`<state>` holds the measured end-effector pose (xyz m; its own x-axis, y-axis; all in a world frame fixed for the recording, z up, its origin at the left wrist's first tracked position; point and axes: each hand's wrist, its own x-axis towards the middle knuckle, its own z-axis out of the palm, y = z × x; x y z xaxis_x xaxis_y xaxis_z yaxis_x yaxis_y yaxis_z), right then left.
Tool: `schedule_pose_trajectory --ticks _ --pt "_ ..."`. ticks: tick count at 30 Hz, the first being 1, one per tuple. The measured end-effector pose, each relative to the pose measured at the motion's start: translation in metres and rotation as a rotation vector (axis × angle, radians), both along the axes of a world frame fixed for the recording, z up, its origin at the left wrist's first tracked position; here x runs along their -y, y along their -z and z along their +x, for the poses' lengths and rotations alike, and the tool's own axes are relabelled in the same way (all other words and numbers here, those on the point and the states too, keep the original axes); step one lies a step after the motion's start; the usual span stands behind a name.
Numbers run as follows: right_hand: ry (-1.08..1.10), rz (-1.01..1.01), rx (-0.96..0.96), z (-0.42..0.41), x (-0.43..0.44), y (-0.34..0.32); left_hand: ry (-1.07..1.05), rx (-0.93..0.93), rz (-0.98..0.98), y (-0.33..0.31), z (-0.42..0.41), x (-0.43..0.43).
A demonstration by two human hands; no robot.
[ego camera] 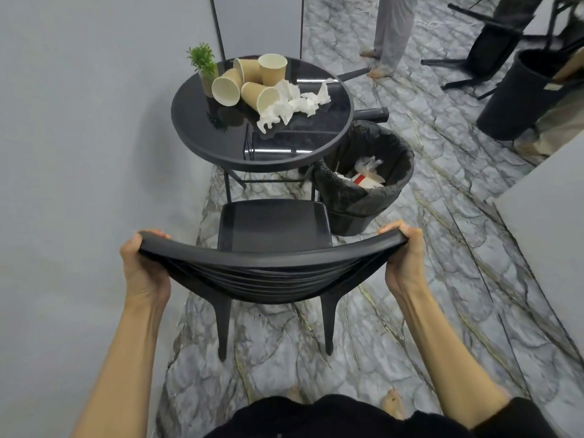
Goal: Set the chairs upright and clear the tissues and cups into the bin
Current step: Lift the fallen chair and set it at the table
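- Near the bottom centre, a black chair point(273, 229) stands upright on its legs, seat facing the far table.
- The left hand point(143, 267) is clenched around the left end of the chair's curved top rail; the right hand point(406, 257) grips the right end.
- Just beyond the seat, a round black table point(316, 147) carries four paper cups point(252, 80), three tipped over and one upright, touching crumpled tissues point(292, 104) to their right.
- A small green plant point(202, 63) stands at the table's far left.
- Right of the table, beside the chair, sits a lined black bin point(363, 197) with rubbish inside.
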<state>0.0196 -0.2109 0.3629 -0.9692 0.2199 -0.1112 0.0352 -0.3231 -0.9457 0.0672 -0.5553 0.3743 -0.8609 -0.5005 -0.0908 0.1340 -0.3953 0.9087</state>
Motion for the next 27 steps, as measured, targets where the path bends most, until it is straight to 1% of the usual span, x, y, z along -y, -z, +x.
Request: schedule_pose_trajectory --ticks 4,10,15,19,24,27 --pt "-0.03 0.033 0.01 -0.001 0.009 0.008 -0.02 0.02 0.038 0.01 -0.002 0.011" --pt "-0.09 0.111 0.015 0.003 0.013 0.015 -0.03 0.073 0.009 0.027 0.01 0.021" --pt "-0.148 0.124 -0.017 0.014 0.009 0.02 -0.008 0.09 -0.012 0.032 0.017 0.025" --pt "-0.193 0.141 0.001 0.026 0.002 0.029 0.019 0.09 -0.03 0.041 0.033 0.026" --pt "-0.201 0.154 -0.024 0.04 -0.004 0.042 0.042 0.103 -0.035 0.046 0.051 0.025" --pt "-0.21 0.145 -0.025 0.048 -0.008 0.047 0.068 0.07 -0.033 0.046 0.061 0.022"
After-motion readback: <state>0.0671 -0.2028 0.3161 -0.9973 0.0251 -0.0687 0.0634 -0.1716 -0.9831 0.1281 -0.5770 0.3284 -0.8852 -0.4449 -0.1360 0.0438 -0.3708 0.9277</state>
